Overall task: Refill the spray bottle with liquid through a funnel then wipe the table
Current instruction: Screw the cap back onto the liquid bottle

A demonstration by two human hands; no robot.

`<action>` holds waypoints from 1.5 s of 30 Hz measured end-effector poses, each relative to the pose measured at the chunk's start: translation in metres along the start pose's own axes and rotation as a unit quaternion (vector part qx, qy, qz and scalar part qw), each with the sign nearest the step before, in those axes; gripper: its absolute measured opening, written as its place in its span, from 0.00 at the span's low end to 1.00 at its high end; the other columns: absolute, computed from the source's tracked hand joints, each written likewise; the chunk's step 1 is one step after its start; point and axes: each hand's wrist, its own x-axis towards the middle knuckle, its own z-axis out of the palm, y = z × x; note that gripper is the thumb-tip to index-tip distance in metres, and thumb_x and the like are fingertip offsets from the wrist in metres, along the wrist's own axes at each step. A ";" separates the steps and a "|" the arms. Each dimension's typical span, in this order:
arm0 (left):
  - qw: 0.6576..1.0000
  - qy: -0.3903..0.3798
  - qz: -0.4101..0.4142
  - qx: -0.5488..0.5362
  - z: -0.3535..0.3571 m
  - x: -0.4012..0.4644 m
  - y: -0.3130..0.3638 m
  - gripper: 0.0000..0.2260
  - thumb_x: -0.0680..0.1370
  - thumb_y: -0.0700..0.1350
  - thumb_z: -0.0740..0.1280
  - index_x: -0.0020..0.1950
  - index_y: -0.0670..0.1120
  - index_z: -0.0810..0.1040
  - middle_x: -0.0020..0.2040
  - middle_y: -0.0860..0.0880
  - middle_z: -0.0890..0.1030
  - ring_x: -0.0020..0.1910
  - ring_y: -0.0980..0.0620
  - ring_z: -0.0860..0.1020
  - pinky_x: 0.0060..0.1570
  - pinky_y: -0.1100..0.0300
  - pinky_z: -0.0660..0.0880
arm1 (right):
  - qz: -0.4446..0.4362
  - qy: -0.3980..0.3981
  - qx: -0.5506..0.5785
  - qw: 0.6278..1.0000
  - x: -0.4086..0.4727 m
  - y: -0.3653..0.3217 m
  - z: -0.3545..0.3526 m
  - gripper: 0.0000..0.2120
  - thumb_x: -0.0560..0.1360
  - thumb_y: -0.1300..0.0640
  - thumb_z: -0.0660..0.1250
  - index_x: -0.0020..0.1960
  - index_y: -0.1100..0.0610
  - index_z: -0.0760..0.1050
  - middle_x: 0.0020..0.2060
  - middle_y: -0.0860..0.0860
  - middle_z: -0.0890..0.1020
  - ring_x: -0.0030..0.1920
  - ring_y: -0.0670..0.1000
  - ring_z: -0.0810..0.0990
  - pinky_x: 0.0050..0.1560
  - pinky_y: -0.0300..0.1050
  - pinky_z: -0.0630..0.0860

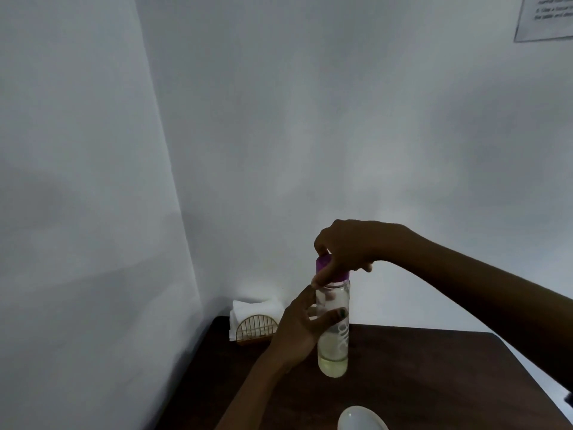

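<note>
A tall clear bottle with a purple cap stands upright on the dark wooden table. A little pale yellowish liquid sits at its bottom. My left hand wraps the bottle's middle, thumb across the front. From above, my right hand grips the purple cap with curled fingers. A white rounded object, possibly the funnel, shows at the bottom edge; I cannot tell for sure what it is.
A gold wire holder with white napkins stands at the table's far left corner against the white wall. A printed notice hangs at the top right. The table's right edge runs diagonally down to the right.
</note>
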 end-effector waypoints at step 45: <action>0.999 0.016 -0.029 0.028 -0.002 0.000 -0.019 0.22 0.70 0.61 0.71 0.62 0.59 0.72 0.57 0.59 0.80 0.57 0.55 0.78 0.57 0.54 0.78 | 0.008 0.037 -0.023 0.999 0.010 0.013 0.016 0.30 0.74 0.33 0.54 0.38 0.59 0.74 0.34 0.55 0.81 0.35 0.53 0.80 0.40 0.46 0.75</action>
